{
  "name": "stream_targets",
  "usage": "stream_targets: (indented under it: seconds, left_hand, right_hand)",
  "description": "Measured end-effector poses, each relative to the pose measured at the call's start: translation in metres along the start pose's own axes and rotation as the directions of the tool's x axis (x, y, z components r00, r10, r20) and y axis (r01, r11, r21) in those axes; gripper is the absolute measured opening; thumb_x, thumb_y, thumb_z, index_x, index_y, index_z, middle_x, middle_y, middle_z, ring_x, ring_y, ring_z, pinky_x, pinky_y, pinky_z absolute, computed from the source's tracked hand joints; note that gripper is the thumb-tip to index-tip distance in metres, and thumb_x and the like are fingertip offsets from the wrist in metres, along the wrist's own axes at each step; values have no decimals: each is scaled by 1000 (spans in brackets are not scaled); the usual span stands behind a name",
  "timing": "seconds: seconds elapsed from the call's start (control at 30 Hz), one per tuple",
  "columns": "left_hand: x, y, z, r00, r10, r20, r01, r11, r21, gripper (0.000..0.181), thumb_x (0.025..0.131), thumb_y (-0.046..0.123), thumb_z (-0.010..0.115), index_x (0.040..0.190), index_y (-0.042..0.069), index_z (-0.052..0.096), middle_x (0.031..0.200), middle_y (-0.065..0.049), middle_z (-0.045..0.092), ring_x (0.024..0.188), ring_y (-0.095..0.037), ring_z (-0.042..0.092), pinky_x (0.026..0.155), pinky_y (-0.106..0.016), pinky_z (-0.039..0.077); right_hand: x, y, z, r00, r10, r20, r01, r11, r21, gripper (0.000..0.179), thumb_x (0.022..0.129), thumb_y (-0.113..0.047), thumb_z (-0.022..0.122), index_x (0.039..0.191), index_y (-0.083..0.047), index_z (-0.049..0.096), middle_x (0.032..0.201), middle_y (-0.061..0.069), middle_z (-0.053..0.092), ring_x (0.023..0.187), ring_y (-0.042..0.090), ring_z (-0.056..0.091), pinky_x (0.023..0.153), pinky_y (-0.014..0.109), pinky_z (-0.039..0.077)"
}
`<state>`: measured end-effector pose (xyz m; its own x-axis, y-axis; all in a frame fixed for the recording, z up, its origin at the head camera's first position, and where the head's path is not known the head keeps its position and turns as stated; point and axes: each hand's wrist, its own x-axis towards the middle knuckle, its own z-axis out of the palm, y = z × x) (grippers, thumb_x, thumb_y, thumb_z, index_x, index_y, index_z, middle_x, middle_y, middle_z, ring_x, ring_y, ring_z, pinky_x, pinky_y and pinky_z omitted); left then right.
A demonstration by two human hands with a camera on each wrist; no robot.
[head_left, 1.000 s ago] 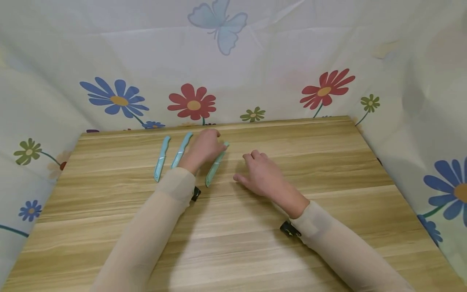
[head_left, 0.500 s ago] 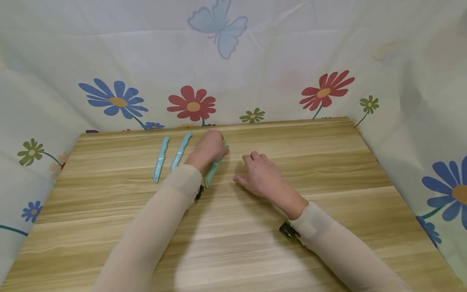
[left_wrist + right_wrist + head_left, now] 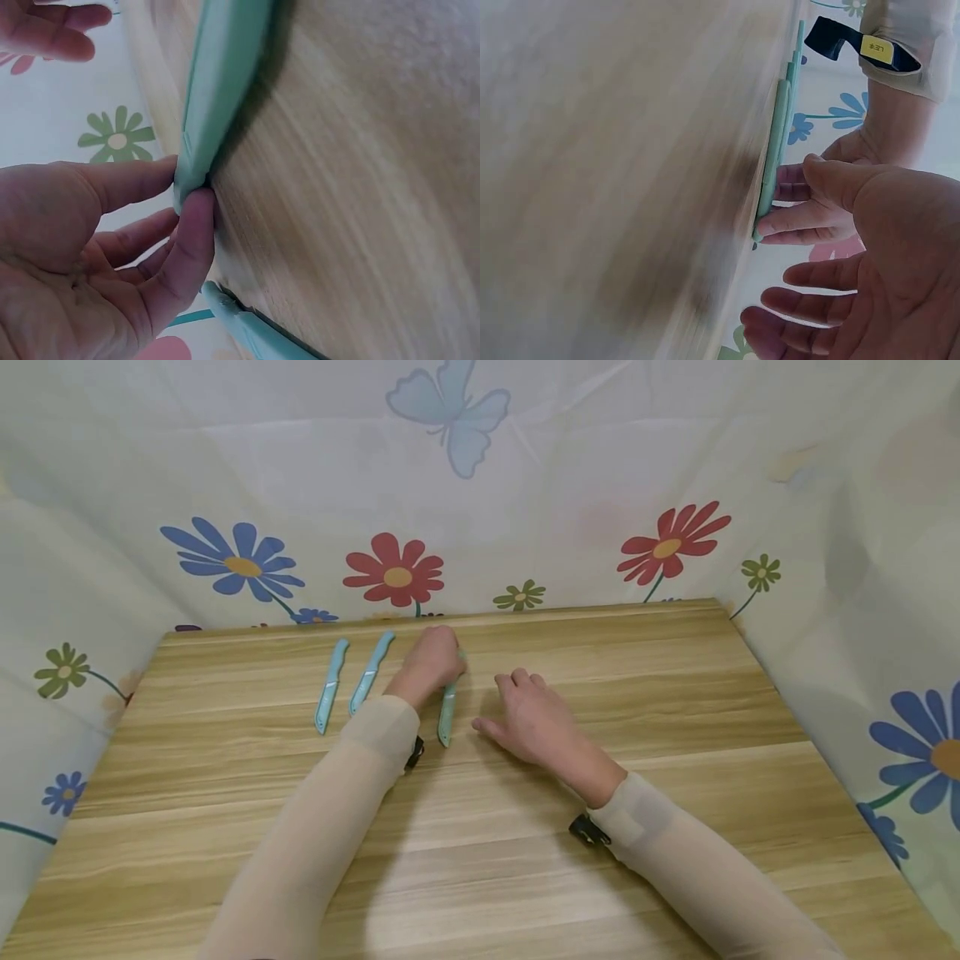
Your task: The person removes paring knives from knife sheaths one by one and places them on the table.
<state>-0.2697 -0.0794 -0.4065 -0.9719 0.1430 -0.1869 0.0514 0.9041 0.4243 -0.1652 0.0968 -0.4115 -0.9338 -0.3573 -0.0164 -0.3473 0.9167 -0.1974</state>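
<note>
Between thumb and fingers, my left hand (image 3: 431,660) pinches the handle end of a green sheathed knife (image 3: 447,714) on the table. The left wrist view shows this grip on the green knife (image 3: 225,75) up close, with a blue knife (image 3: 259,330) beyond the fingers. Two light-blue sheathed knives lie to the left: one (image 3: 371,672) beside the left wrist, its lower tip close to the sleeve, and another (image 3: 330,687) farther left. My right hand (image 3: 536,718) hovers right of the green knife, fingers loosely bent and holding nothing; the right wrist view shows its palm (image 3: 900,255).
The wood-grain table (image 3: 480,860) ends at a back edge just beyond the knives. White sheeting (image 3: 570,485) printed with flowers and a butterfly hangs behind and along both sides. Each wrist has a dark strap, such as the left strap (image 3: 862,45).
My left fingers have closed on the green knife's handle. Its lower end has swung right, so it lies straighter up and down. The right hand has shifted slightly left; the blue knives stay put.
</note>
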Motion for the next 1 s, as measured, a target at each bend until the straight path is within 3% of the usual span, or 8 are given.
stream_targets:
  seconds: [0.1,0.27,0.5,0.73,1.0]
  left_hand:
    - [0,-1,0,1000,-22,-11,22,1000,-9,10,91,6,69,83,2,65,96,-15,65,85,-29,61,72,-34,52]
    - [-2,0,-1,998,-58,-33,57,998,-22,10,88,3,71,93,-5,67,105,-19,66,91,-31,63,79,-34,55]
    - [-4,3,0,994,-104,-24,104,995,3,17,84,-5,63,100,-8,68,109,-21,66,92,-32,65,77,-33,56]
    - [5,6,1,981,-188,49,186,982,40,15,90,-5,59,102,-8,67,110,-21,66,62,-19,66,50,-23,51]
    - [-2,10,1,979,-204,26,203,979,30,17,92,-3,57,105,-8,67,122,-24,63,86,-27,69,64,-25,56]
  right_hand:
    - [1,-3,1,1000,11,-10,-11,1000,-21,87,96,-67,67,150,0,52,140,20,56,129,39,54,104,54,51]
    - [2,-9,1,1000,8,5,-8,998,-59,86,96,-71,63,149,-3,54,137,17,57,125,37,54,100,55,52]
    - [3,-19,4,999,-4,53,10,995,-98,84,94,-72,64,142,-4,60,125,13,60,114,33,56,94,51,53]
    - [6,-23,7,997,-25,75,33,993,-114,77,95,-72,64,134,-5,63,116,10,59,102,29,55,84,47,54]
    - [7,-25,7,993,-73,89,84,989,-118,55,99,-59,67,116,-6,67,103,7,57,93,25,54,75,43,54]
